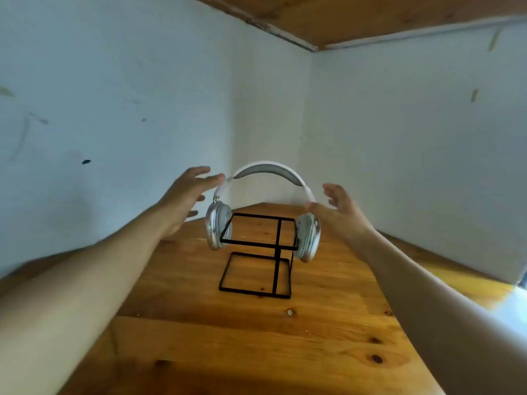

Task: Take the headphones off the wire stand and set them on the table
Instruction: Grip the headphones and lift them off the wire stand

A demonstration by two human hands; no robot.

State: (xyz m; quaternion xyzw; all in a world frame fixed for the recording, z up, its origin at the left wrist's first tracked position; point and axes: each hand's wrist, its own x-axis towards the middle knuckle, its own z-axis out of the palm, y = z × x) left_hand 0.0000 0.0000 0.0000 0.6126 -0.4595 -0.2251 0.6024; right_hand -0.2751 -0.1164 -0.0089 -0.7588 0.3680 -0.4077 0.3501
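Observation:
The white and silver headphones hang in the air, their band arched well above the top frame of the black wire stand, with an ear cup on each side of that frame. My left hand touches the left end of the band with its fingertips. My right hand presses its thumb on the band's right end. The fingers of both hands are spread and blurred. The stand rests on the wooden table.
Pale blue walls close in on the table at the left, back and right and meet in a corner behind the stand. A wooden ceiling runs overhead. Bright light falls on the table's right edge.

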